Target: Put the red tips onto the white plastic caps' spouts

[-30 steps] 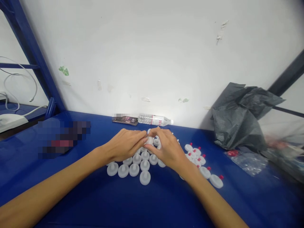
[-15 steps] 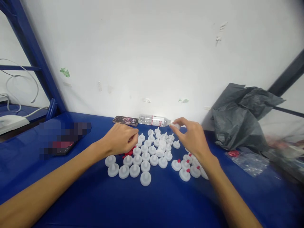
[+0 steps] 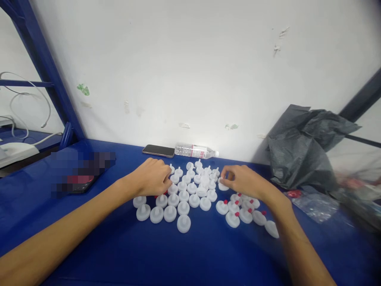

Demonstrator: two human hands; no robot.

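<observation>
Loosely curled, my left hand [image 3: 153,177] hovers at the left edge of a spread of white plastic caps [image 3: 183,207] with thin upright spouts. What its fingers hold, if anything, is hidden. Small red pieces [image 3: 164,194] show partly beneath it. At the right edge of the spread, my right hand [image 3: 245,180] pinches a white cap [image 3: 223,185] between thumb and forefinger. Below that hand lies a separate group of white caps with red tips [image 3: 232,218], some of them tilted.
A clear plastic bottle [image 3: 196,151] and a dark-screened phone [image 3: 158,151] lie along the wall. Crumpled grey plastic [image 3: 303,143] stands at the right, near a clear bag [image 3: 317,204]. A partly blurred dark object [image 3: 81,186] is on the left of the blue table [image 3: 149,254].
My right hand has come down from beside the bottle's neck to the right edge of the white caps. The phone screen has gone dark. My left hand has barely moved.
</observation>
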